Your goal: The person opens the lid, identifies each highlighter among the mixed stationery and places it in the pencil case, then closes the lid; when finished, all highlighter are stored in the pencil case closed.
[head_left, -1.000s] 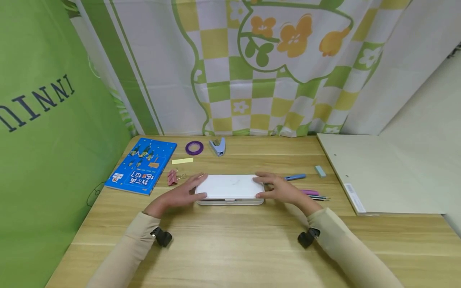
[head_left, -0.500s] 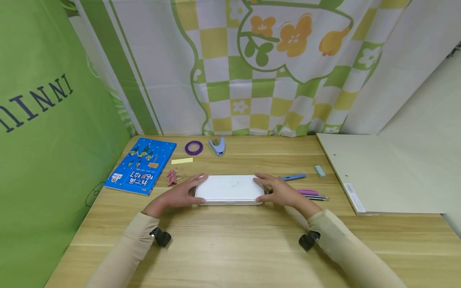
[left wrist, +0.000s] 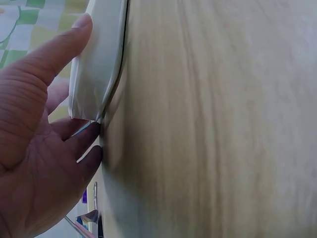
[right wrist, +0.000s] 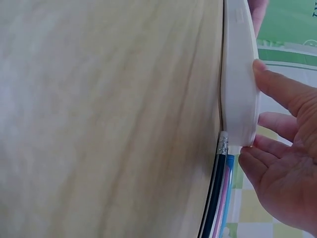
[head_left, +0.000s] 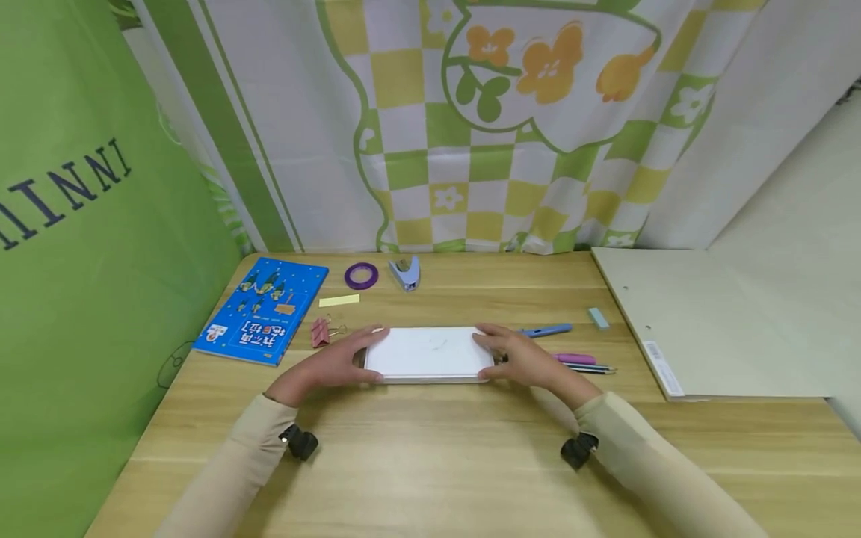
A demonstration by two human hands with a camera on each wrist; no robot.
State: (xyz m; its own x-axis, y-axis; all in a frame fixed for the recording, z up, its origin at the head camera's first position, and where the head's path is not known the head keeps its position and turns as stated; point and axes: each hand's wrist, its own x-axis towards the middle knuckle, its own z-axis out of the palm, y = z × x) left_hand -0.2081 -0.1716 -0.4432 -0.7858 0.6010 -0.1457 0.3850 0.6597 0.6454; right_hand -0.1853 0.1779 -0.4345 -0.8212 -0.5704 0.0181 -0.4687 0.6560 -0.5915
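Flat white rectangular plastic case lies closed at frame centre on the light wooden table. Left hand grips its left end, thumb on the near edge, fingers curled round the far corner. Right hand grips the right end likewise. Pink and dark pencils lie just right of the case; blue book at centre-left.
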